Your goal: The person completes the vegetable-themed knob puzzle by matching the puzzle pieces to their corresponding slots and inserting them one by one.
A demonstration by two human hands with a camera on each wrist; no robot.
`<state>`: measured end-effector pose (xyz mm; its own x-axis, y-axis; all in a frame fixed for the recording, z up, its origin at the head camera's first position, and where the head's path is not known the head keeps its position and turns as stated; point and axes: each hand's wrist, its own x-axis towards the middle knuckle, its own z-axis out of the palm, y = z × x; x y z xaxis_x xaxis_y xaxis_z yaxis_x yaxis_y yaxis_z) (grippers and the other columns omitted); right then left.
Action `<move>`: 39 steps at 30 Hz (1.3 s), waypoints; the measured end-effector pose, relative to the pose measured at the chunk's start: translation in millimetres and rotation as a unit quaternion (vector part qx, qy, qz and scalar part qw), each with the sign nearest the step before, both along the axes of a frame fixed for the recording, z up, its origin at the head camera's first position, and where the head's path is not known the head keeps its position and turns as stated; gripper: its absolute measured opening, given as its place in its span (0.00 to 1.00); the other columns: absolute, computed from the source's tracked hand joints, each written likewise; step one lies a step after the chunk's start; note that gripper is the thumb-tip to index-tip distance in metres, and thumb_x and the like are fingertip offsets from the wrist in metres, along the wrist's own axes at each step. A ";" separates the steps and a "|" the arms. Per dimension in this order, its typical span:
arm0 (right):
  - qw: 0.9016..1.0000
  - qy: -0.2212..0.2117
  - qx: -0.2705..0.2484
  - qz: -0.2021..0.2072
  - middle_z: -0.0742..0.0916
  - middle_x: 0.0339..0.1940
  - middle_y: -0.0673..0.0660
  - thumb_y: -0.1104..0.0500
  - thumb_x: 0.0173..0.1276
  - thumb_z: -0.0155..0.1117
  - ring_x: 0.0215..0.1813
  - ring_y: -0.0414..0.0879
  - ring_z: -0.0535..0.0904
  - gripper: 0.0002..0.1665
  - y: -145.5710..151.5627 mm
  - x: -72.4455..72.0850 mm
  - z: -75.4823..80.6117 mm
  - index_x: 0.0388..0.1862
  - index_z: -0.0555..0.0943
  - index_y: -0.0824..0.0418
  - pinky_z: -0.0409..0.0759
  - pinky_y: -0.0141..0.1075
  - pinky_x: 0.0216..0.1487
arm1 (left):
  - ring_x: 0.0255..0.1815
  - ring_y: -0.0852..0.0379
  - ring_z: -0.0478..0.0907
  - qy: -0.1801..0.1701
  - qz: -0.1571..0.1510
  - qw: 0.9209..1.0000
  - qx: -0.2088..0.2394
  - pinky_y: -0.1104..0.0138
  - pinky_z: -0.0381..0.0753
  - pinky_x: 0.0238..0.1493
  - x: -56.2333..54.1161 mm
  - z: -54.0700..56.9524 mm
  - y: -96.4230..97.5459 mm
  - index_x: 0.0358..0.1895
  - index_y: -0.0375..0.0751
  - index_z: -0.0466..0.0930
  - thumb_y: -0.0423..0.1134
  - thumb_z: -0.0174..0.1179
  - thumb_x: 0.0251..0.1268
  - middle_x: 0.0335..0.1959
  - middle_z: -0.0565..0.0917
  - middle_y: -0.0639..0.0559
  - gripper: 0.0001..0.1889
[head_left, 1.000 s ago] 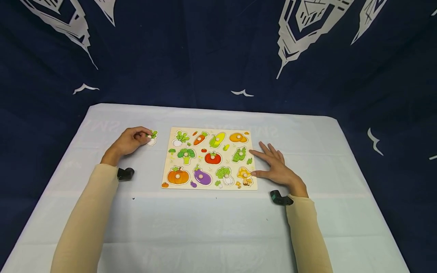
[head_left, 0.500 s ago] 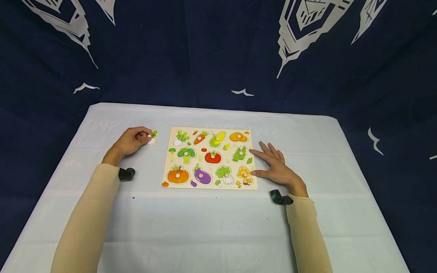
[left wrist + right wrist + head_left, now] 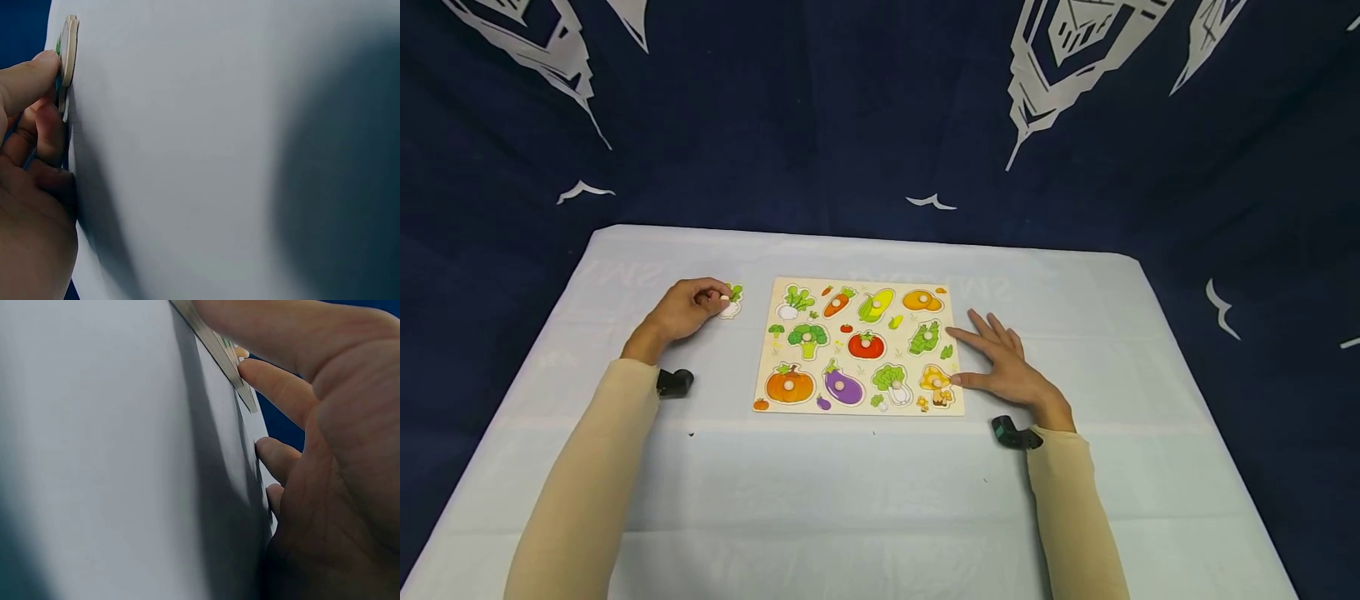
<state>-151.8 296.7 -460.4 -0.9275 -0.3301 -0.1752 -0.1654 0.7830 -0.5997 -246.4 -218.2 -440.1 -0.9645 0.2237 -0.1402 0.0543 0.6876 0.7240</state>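
To the left of the board, my left hand (image 3: 683,308) pinches a turnip puzzle piece (image 3: 731,311), white with green leaves. In the left wrist view, thumb and finger grip the thin wooden piece (image 3: 72,50) close over the white cloth. A wooden vegetable puzzle board (image 3: 763,354) lies flat at the middle of the table. My right hand (image 3: 1007,367) is at its right edge, fingers spread and fairly straight, with thumb and index finger at the board. The right wrist view shows the board's side edge (image 3: 215,350) under these fingertips, while the other fingers extend past it.
On the board sit knobbed pieces, among them a pumpkin (image 3: 790,387), an eggplant (image 3: 844,387) and a tomato (image 3: 867,345). A turnip picture (image 3: 795,302) is at its upper left. A white cloth (image 3: 850,500) covers the table; a dark blue curtain (image 3: 775,125) hangs behind.
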 end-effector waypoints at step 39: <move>1.000 0.002 -0.006 -0.001 0.48 0.85 0.55 0.42 0.59 0.75 0.84 0.59 0.29 0.50 -0.2 -0.3 -0.7 0.78 0.65 0.46 0.25 0.64 0.76 | 0.38 0.52 0.68 0.037 0.005 0.999 -0.033 0.64 0.68 0.42 3.9 2.7 6.2 0.53 0.34 0.81 0.35 0.57 0.75 0.38 0.76 0.44 0.11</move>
